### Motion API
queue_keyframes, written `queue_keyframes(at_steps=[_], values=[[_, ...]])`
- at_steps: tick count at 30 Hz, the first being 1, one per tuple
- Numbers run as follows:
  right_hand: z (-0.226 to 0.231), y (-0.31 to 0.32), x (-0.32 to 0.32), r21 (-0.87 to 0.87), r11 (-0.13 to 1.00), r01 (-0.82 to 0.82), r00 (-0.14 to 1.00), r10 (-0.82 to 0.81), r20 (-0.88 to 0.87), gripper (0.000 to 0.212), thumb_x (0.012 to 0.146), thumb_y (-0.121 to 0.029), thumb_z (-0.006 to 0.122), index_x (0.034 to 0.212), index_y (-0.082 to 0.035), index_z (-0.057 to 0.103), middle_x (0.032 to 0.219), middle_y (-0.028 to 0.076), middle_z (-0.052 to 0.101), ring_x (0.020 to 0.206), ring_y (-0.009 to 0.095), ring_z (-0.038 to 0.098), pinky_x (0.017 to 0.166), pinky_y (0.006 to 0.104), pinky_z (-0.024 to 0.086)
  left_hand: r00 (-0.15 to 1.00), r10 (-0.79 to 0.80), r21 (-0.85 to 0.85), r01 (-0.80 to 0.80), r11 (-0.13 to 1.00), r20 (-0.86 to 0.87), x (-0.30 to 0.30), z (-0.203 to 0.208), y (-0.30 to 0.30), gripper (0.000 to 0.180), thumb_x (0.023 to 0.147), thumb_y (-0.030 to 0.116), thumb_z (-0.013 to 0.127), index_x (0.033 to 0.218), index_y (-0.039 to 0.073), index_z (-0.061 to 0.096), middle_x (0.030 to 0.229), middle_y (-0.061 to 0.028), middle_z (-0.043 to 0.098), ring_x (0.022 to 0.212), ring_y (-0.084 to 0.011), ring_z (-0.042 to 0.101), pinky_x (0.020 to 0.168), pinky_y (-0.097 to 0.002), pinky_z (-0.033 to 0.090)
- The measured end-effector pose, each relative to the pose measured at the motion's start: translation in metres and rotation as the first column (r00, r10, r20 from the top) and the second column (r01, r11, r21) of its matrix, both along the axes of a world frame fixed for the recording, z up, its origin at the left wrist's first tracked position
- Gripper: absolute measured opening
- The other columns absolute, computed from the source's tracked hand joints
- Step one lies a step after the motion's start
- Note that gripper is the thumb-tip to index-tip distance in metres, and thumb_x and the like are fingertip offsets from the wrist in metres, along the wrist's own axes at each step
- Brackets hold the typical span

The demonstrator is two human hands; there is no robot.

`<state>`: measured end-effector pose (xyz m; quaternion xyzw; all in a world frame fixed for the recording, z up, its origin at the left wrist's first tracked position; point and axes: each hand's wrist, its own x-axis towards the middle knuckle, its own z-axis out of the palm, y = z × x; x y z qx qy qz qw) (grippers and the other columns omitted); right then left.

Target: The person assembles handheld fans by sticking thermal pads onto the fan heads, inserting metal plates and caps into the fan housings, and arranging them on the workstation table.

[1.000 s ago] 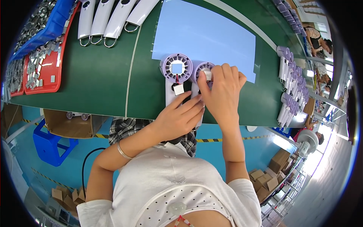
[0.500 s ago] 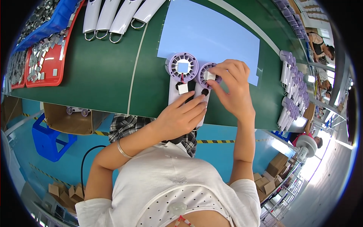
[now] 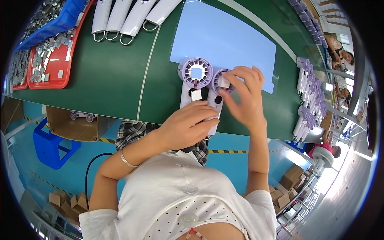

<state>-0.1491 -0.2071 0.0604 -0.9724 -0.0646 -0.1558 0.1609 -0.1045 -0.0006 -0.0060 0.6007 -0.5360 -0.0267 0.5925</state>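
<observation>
Two handheld fans with purple round heads and white handles lie side by side before me: the left fan (image 3: pixel 196 73) and the right fan (image 3: pixel 217 100). My left hand (image 3: pixel 190 125) lies over the lower handles, its fingers curled onto the right fan's handle. At the right fan's head, my right hand (image 3: pixel 246 96) has thumb and index finger at opposite edges of a small pale square plate (image 3: pixel 224 83). Part of that head is hidden by the fingers. Another white square plate (image 3: pixel 196 95) sits on the left fan's handle, below red wires. Through the left head's centre a blue square shows.
A blue sheet (image 3: pixel 224 40) covers part of the green table (image 3: pixel 108 76). Several white handles (image 3: pixel 134 20) with metal loops lie at the far left, near a red tray (image 3: pixel 56 78) of metal plates and a blue bin (image 3: pixel 60 28). Several fans (image 3: pixel 306 96) line the right side.
The thumb and index finger of my right hand stand slightly wider around the plate, which sits more tilted. My left hand has shifted slightly down the handles.
</observation>
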Motion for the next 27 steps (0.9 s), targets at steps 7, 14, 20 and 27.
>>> queue_keyframes(at_steps=[7, 14, 20, 27], values=[[-0.021, 0.047, -0.009, -0.126, 0.989, -0.072, 0.985, 0.09, 0.148, 0.038, 0.065, -0.008, 0.082, 0.102, -0.012, 0.074, 0.103, 0.001, 0.065, 0.1, 0.021, 0.062, 0.107, 0.0488, 0.033, 0.919, 0.395, -0.005, -0.395, 0.919, 0.003, 0.04, 0.006, 0.021, 0.034, 0.068, -0.011, 0.068, 0.099, 0.002, 0.07, 0.109, -0.0132, 0.066, 0.099, -0.0332, 0.064, 0.085, -0.0429, 0.053], [-0.018, 0.049, 0.002, -0.057, 0.998, -0.009, 0.967, 0.023, 0.253, 0.025, 0.071, -0.005, 0.075, 0.096, -0.01, 0.074, 0.094, -0.001, 0.067, 0.092, 0.017, 0.065, 0.104, 0.0462, 0.036, 0.94, 0.337, 0.142, -0.342, 0.929, 0.059, 0.053, 0.009, 0.008, 0.03, 0.072, 0.0, 0.076, 0.101, 0.006, 0.072, 0.13, -0.0118, 0.061, 0.128, -0.0369, 0.054, 0.104, -0.0503, 0.041], [-0.02, 0.049, 0.006, -0.055, 0.998, 0.008, 0.959, 0.007, 0.283, 0.027, 0.068, -0.003, 0.08, 0.094, -0.009, 0.074, 0.091, -0.001, 0.067, 0.088, 0.017, 0.065, 0.101, 0.0448, 0.038, 0.933, 0.36, 0.126, -0.357, 0.926, -0.001, 0.053, 0.003, 0.001, 0.02, 0.072, 0.003, 0.078, 0.091, 0.005, 0.071, 0.131, -0.01, 0.061, 0.13, -0.0363, 0.051, 0.105, -0.0497, 0.04], [-0.022, 0.046, 0.01, 0.057, 0.998, 0.006, 0.966, -0.021, 0.259, 0.024, 0.072, -0.002, 0.08, 0.094, -0.009, 0.074, 0.09, 0.0, 0.067, 0.088, 0.018, 0.064, 0.099, 0.0446, 0.039, 0.923, 0.385, 0.153, -0.379, 0.913, -0.011, 0.049, 0.004, -0.002, 0.021, 0.073, -0.001, 0.077, 0.093, 0.003, 0.073, 0.132, -0.0106, 0.063, 0.132, -0.0367, 0.051, 0.107, -0.0463, 0.043]])
